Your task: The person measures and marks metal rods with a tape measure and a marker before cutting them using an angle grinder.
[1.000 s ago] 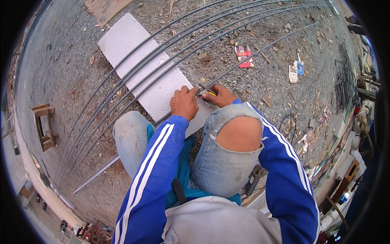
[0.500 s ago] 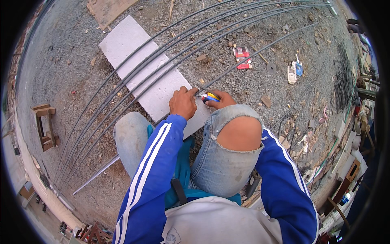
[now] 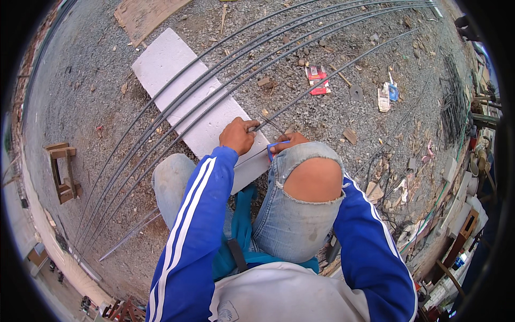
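Between my knees, my left hand (image 3: 238, 135) pinches a single steel rebar rod (image 3: 316, 86) near its close end, over a white foam slab (image 3: 209, 126). Beside my raised right knee, my right hand (image 3: 291, 141) is closed around a small blue-and-red object (image 3: 272, 151), mostly covered by the fingers and knee; its kind is unclear. A thin dark line runs over the slab from that object toward the left sleeve. Just above the right hand, a short thin dark rod (image 3: 272, 123) lies across the slab's edge.
Several long bent rebar rods (image 3: 236, 83) arch over the slab. A small wooden frame (image 3: 63, 172) stands at left, a plywood board (image 3: 142, 16) at the top. On the gravel lie a red packet (image 3: 318, 80), a white-and-blue packet (image 3: 387, 95) and a bundle of dark wire (image 3: 456, 102).
My right hand has lowered and turned the small object, so its yellow side no longer shows. The left hand has shifted slightly down and left, fingers still at the rod.
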`<move>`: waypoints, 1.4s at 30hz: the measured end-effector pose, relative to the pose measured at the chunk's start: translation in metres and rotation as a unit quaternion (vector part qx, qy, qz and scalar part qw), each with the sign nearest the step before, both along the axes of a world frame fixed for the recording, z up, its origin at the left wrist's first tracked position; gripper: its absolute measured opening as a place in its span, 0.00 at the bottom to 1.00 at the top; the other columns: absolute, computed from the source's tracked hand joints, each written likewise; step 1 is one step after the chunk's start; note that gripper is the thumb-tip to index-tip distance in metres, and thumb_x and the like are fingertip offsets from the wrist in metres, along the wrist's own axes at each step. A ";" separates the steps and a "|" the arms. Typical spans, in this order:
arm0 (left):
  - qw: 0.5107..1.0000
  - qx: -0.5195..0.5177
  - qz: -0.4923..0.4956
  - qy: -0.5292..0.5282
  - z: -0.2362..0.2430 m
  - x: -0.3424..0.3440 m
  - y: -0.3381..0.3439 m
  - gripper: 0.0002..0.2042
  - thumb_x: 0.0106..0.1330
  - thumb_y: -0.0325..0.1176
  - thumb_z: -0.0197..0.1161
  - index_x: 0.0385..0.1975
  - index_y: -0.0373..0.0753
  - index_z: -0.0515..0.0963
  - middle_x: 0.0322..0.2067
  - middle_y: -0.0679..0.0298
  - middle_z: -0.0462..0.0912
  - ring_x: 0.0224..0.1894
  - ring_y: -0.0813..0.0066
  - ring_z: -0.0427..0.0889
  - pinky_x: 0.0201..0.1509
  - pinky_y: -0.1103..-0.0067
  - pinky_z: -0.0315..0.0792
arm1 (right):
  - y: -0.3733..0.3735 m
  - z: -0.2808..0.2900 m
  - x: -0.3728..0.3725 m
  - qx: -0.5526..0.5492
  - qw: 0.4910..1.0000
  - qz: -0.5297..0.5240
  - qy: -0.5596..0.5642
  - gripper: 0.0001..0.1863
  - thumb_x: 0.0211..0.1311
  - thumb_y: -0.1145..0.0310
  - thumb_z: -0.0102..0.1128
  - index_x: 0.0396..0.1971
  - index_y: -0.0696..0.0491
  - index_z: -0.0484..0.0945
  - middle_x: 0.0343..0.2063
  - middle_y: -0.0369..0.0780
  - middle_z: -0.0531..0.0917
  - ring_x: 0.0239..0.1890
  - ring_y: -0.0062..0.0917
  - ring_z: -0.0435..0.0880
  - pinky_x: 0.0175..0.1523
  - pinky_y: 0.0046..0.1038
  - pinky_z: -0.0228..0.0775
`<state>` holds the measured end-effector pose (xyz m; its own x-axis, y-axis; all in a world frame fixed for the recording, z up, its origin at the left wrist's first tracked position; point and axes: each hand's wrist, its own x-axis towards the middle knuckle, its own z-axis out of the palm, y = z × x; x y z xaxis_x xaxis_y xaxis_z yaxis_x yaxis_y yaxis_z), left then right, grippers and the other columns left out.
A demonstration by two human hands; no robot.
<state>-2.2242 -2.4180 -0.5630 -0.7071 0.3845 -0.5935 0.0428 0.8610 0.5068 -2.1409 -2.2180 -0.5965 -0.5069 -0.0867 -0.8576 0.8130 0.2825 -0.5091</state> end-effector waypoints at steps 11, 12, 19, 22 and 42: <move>0.999 0.011 0.024 0.046 -0.008 0.004 -0.002 0.14 0.57 0.37 0.60 0.44 0.55 0.80 0.32 0.59 0.73 0.40 0.62 0.76 0.46 0.70 0.70 | -0.021 0.011 0.014 -0.184 0.982 0.002 0.051 0.25 0.44 0.56 0.71 0.41 0.56 0.80 0.29 0.42 0.83 0.33 0.25 0.82 0.38 0.26 0.72; 0.999 0.012 0.027 0.044 -0.007 0.003 -0.002 0.14 0.57 0.37 0.60 0.44 0.55 0.80 0.32 0.59 0.73 0.40 0.62 0.76 0.46 0.70 0.70 | -0.023 0.014 0.013 -0.189 0.980 0.007 0.059 0.25 0.45 0.56 0.71 0.41 0.56 0.80 0.29 0.42 0.83 0.32 0.25 0.82 0.38 0.26 0.72; 0.999 -0.002 0.013 0.031 -0.005 0.000 -0.003 0.14 0.57 0.37 0.59 0.44 0.55 0.80 0.33 0.60 0.73 0.41 0.61 0.76 0.46 0.69 0.70 | -0.038 0.024 0.005 -0.225 0.968 0.040 0.102 0.23 0.47 0.58 0.70 0.41 0.57 0.79 0.27 0.41 0.83 0.30 0.23 0.81 0.36 0.25 0.71; 1.000 -0.003 0.018 0.021 -0.007 0.000 -0.007 0.14 0.57 0.37 0.59 0.44 0.56 0.80 0.34 0.60 0.74 0.42 0.61 0.76 0.46 0.70 0.70 | -0.043 0.030 0.001 -0.233 0.965 0.044 0.115 0.23 0.48 0.59 0.69 0.41 0.57 0.79 0.27 0.41 0.83 0.29 0.22 0.81 0.35 0.24 0.71; 0.999 0.027 0.042 -0.010 0.002 0.001 0.000 0.14 0.60 0.34 0.57 0.45 0.55 0.80 0.38 0.58 0.74 0.48 0.59 0.73 0.52 0.66 0.68 | -0.025 -0.031 -0.019 -0.131 0.977 -0.152 0.067 0.20 0.57 0.54 0.61 0.44 0.52 0.78 0.21 0.31 0.74 0.20 0.12 0.69 0.24 0.18 0.60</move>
<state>-2.2230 -2.4183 -0.5612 -0.7264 0.3560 -0.5879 -0.0387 0.8328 0.5522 -2.1600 -2.2430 -0.6270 -0.6496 -0.1226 -0.7504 0.7603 -0.1165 -0.6391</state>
